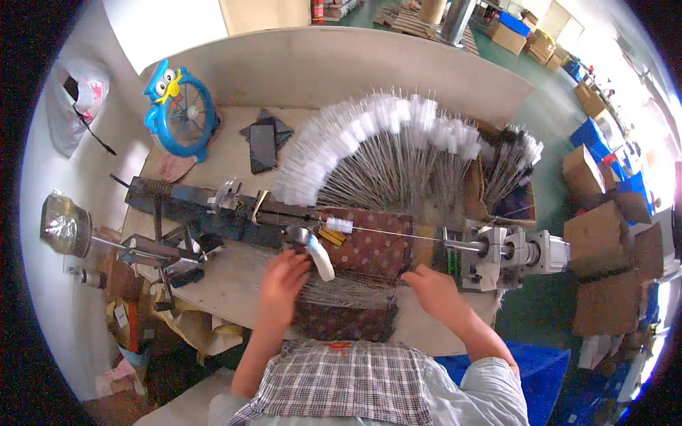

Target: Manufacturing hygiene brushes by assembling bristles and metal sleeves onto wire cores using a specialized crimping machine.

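Note:
My left hand (285, 275) is slightly blurred, its fingers loosely apart beside a lever with a white handle (322, 258) on the bench machine. My right hand (435, 290) has its fingers pinched together near the right ends of a bundle of thin metal wires (348, 290); what is between the fingertips is too small to make out. Beyond the hands, a white-bristled wire brush (339, 225) lies level, its wire stem reaching right to a motor-driven spindle (465, 246). A brown dotted cloth (380, 245) lies under the stem.
A large fan of white-bristled brushes (383, 128) stands at the back, beside a cardboard box (490, 202) of dark-bristled ones. A blue toy-shaped fan (186, 113) and a phone (263, 148) are at back left. A dark metal rail (185, 206) runs along the left.

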The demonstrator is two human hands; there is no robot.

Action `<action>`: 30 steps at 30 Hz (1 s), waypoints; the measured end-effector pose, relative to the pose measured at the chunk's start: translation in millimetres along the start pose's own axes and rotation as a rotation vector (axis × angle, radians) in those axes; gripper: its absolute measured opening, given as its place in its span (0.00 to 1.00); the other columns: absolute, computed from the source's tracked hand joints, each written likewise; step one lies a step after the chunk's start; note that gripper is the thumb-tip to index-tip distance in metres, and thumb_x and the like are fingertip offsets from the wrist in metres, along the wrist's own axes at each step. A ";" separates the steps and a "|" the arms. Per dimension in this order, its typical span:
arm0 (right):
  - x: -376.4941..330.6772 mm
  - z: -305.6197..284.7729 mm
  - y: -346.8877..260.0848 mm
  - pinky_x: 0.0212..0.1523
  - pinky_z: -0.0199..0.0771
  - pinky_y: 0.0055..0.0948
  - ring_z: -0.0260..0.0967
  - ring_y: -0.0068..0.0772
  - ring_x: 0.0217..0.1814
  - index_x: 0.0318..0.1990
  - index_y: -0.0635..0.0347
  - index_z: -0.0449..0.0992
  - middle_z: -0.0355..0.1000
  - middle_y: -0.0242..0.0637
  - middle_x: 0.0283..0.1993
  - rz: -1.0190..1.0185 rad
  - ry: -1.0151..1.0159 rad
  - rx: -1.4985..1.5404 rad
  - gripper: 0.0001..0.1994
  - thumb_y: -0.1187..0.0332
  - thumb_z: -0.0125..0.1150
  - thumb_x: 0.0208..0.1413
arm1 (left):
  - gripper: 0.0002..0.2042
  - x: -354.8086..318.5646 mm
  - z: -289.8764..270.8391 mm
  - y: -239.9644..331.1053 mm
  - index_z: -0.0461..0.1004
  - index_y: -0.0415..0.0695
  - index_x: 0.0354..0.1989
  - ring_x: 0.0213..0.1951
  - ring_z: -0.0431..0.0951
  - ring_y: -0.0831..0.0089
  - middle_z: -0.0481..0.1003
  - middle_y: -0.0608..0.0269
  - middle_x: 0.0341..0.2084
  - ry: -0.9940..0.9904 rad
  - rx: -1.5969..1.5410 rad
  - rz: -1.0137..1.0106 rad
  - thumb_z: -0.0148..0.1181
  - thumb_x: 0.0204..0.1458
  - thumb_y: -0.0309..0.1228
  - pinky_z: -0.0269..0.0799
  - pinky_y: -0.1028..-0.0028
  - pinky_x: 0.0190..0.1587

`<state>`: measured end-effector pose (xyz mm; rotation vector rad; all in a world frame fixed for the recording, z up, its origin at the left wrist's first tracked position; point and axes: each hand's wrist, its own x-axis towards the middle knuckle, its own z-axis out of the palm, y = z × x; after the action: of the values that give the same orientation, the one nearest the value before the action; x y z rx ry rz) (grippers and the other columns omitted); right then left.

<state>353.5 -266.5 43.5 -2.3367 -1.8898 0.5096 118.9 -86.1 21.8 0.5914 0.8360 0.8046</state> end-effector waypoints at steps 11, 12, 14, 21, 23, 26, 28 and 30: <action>1.5 -12.5 -23.7 0.34 0.70 0.42 0.68 0.50 0.37 0.40 0.58 0.68 0.65 0.45 0.36 0.107 0.061 0.053 0.12 0.76 0.52 0.46 | 0.18 -18.9 55.3 99.1 0.70 0.44 0.31 0.14 0.59 0.80 0.63 0.71 0.14 -0.326 -0.516 -0.584 0.45 0.57 0.48 0.63 0.75 0.24; 3.0 -23.5 -27.1 0.34 0.70 0.42 0.68 0.50 0.37 0.40 0.58 0.68 0.65 0.45 0.36 0.099 0.063 0.058 0.12 0.76 0.52 0.46 | 0.18 -28.5 43.6 92.1 0.70 0.44 0.32 0.15 0.60 0.80 0.64 0.71 0.13 -0.226 -0.378 -0.429 0.44 0.58 0.48 0.63 0.75 0.24; -2.7 -49.4 -15.6 0.34 0.70 0.40 0.67 0.50 0.37 0.38 0.59 0.68 0.64 0.44 0.35 0.054 0.091 -0.019 0.11 0.76 0.53 0.43 | 0.17 -41.4 32.2 71.6 0.70 0.45 0.32 0.15 0.62 0.79 0.64 0.69 0.13 -0.118 -0.180 -0.263 0.43 0.58 0.45 0.66 0.72 0.25; -10.8 -126.5 13.5 0.35 0.71 0.36 0.68 0.43 0.35 0.35 0.62 0.73 0.70 0.41 0.35 0.038 0.621 0.035 0.09 0.79 0.55 0.42 | 0.13 -35.5 76.6 54.2 0.72 0.40 0.33 0.21 0.70 0.75 0.70 0.65 0.18 -0.733 0.382 -0.444 0.47 0.58 0.37 0.69 0.71 0.27; -3.8 -120.6 14.1 0.34 0.71 0.35 0.68 0.43 0.33 0.36 0.63 0.73 0.71 0.41 0.36 0.113 0.673 0.122 0.10 0.80 0.55 0.43 | 0.09 -18.7 101.1 24.4 0.70 0.39 0.37 0.24 0.74 0.73 0.71 0.61 0.20 -0.830 0.754 0.055 0.51 0.55 0.33 0.70 0.71 0.27; 12.2 -106.5 15.8 0.32 0.71 0.35 0.69 0.44 0.32 0.39 0.63 0.73 0.71 0.42 0.32 -0.162 0.625 -0.012 0.12 0.80 0.55 0.44 | 0.12 6.9 131.4 -17.6 0.66 0.40 0.44 0.23 0.76 0.66 0.73 0.58 0.26 -0.692 1.248 0.930 0.51 0.52 0.30 0.72 0.69 0.25; 20.8 -99.2 10.9 0.31 0.71 0.35 0.69 0.45 0.29 0.41 0.60 0.73 0.71 0.42 0.32 -0.052 0.606 0.284 0.13 0.79 0.56 0.45 | 0.13 26.2 138.7 -42.8 0.65 0.41 0.45 0.24 0.76 0.63 0.73 0.57 0.26 -0.671 1.477 0.949 0.52 0.51 0.29 0.72 0.68 0.24; 27.6 -97.4 8.7 0.31 0.71 0.36 0.69 0.46 0.29 0.42 0.59 0.73 0.71 0.42 0.32 -0.006 0.597 0.249 0.13 0.78 0.56 0.46 | 0.11 38.7 141.8 -53.8 0.65 0.44 0.40 0.24 0.76 0.60 0.71 0.58 0.26 -0.637 1.717 0.962 0.52 0.47 0.27 0.72 0.64 0.23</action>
<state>397.0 -228.7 127.2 -2.0171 -1.4590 0.0244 272.6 -106.1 44.1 2.7453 0.4145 0.4537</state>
